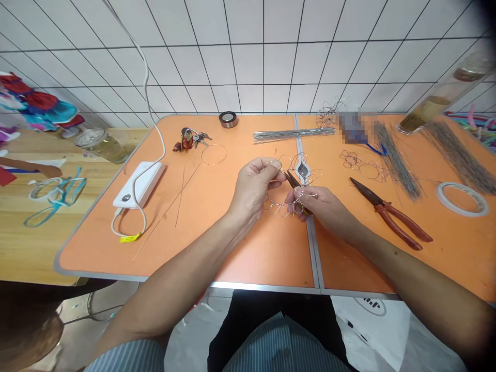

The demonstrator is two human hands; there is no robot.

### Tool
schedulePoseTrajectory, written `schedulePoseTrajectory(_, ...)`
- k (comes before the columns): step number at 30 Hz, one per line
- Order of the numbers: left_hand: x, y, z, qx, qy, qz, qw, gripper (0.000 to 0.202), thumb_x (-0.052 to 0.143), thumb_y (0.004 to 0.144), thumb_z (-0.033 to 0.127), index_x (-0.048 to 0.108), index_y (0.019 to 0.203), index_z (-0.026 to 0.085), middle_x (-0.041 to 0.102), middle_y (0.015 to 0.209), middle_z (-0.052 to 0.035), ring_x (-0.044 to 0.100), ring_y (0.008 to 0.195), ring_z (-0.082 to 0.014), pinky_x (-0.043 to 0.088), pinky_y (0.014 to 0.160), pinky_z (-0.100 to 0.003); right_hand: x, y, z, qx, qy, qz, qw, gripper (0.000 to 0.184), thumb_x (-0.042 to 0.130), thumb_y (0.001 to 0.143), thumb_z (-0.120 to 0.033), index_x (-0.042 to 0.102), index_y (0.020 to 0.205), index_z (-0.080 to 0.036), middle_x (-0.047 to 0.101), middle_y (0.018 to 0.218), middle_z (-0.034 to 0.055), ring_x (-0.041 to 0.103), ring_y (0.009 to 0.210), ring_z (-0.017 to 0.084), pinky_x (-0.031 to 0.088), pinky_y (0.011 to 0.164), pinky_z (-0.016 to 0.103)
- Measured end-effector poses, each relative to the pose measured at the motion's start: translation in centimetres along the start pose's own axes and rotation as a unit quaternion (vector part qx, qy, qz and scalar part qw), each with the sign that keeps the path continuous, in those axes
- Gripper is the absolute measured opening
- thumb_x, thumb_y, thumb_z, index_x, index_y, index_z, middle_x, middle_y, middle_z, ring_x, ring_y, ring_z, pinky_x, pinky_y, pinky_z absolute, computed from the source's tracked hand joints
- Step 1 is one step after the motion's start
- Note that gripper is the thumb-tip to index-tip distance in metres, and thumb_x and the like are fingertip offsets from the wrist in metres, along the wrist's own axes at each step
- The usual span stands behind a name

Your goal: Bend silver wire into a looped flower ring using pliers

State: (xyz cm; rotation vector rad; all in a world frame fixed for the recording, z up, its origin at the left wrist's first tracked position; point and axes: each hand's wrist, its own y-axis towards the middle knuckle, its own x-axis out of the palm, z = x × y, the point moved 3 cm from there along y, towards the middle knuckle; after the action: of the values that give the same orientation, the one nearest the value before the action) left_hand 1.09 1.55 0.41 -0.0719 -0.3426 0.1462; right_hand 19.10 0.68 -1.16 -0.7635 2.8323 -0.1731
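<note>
Over the middle of the orange table, my left hand [256, 181] is closed, pinching a thin silvery wire ring [284, 209] bent into a row of small loops. My right hand [320, 204] is wrapped around small pliers [292, 179], whose dark jaws point up and left at the wire near my left fingertips. Some of the loops pass in front of the right fingers. The pliers' handles are mostly hidden in the palm, and whether the jaws grip the wire is too small to tell.
Large red-handled pliers [391, 214] lie right of my right hand, near a white tape ring [462, 199] and wire bundles [399, 163]. Straight wires [293, 135] lie behind. Leftward are a white power bank [138, 185] with cable, keys [191, 139] and a tape roll [228, 120].
</note>
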Motion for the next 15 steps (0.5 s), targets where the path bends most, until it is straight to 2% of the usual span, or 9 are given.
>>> schedulePoseTrajectory(3,0.0,0.0,0.1,0.032,0.009,-0.005,0.999,0.018,0.079,0.092,0.026,0.07,0.077,0.019,0.07,0.07,-0.0001,0.067,0.071,-0.0121,0.056,0.075,-0.025,0.0,0.0,-0.1,-0.014,-0.034,0.022,0.999,0.053,0.063,0.101,-0.07,0.073,0.092,-0.019,0.069,0.081,0.0046,0.058,0.069,0.016,0.048,0.064,0.031)
schedulePoseTrajectory(9,0.0,-0.4,1.0,0.155,0.082,-0.004,0.984,0.013,0.075,0.097,0.021,0.075,0.084,0.021,0.072,0.075,-0.0002,0.068,0.073,-0.0125,0.055,0.077,-0.027,0.0,-0.1,-0.1,-0.028,-0.084,0.064,0.994,0.052,0.059,0.104,-0.066,0.076,0.094,-0.019,0.075,0.088,0.0074,0.06,0.071,0.018,0.047,0.07,0.034)
schedulePoseTrajectory(15,0.2,-0.9,1.3,0.173,0.111,-0.011,0.979,0.015,0.075,0.099,0.023,0.074,0.084,0.021,0.072,0.074,-0.0005,0.068,0.073,-0.0133,0.053,0.074,-0.027,-0.2,-0.1,0.3,-0.025,-0.096,0.067,0.993,0.051,0.058,0.106,-0.066,0.077,0.098,-0.02,0.077,0.09,0.0066,0.063,0.074,0.019,0.047,0.072,0.036)
